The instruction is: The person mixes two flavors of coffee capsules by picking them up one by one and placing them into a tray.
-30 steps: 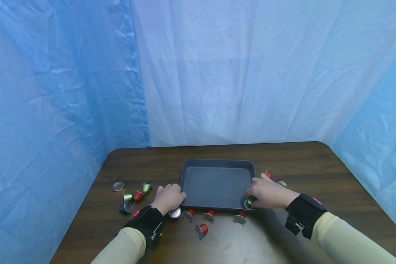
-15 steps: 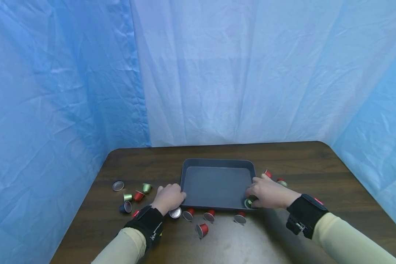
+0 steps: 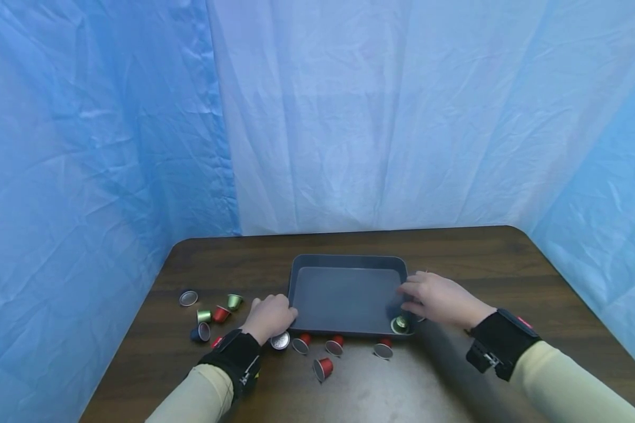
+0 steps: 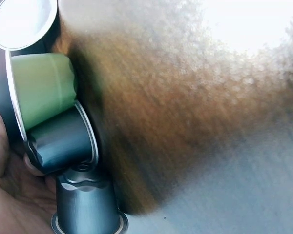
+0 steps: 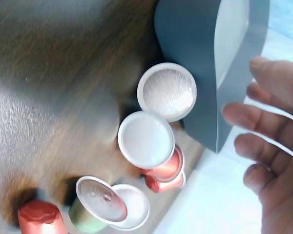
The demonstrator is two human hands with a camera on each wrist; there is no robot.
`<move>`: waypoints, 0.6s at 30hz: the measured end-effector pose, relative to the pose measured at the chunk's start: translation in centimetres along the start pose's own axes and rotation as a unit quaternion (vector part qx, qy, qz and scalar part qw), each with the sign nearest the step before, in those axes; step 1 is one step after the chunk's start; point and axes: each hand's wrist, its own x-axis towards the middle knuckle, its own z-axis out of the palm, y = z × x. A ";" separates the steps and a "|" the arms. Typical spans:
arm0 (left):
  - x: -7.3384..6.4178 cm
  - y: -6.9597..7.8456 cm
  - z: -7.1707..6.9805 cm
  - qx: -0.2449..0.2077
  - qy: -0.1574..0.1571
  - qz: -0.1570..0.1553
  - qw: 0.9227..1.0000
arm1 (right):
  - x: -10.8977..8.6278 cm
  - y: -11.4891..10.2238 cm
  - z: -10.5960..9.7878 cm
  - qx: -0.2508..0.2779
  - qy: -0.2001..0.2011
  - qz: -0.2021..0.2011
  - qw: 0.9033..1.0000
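A green coffee capsule [image 3: 400, 324] lies in the front right corner of the dark grey baking tray [image 3: 349, 331]. My right hand [image 3: 444, 301] hovers over the tray's right rim; in the right wrist view its fingers [image 5: 249, 117] are loosely bent with nothing between them. Beside the tray's left rim is my left hand [image 3: 271, 316], knuckles up, fingers hidden from the head camera. The left wrist view has a green capsule [image 4: 44, 87] and two dark ones, one a dark capsule [image 4: 88, 204], close against that hand. I cannot tell whether its fingers grip anything.
Left on the wooden table [image 3: 481, 252] lie several capsules, including a dark blue capsule [image 3: 200, 332] and a red capsule [image 3: 221, 314]. Another red capsule [image 3: 323, 369] is in front of the tray. Silver-lidded capsules [image 5: 146, 139] cluster outside its right wall.
My right hand has let go of the green capsule in the tray corner and moved slightly right and up, over the rim. The left hand has stayed in place.
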 end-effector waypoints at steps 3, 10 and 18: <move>0.0 0.1 -0.1 0.000 -0.001 0.000 1.000 | -0.1 0.2 -0.3 -0.008 0.017 0.031 0.999; -0.1 0.1 0.0 0.000 -0.003 -0.001 1.000 | -0.2 0.7 -0.8 -0.026 0.044 0.092 0.994; 0.0 0.1 0.0 0.003 -0.004 -0.001 1.000 | -0.4 1.6 -1.1 -0.041 0.036 0.154 0.987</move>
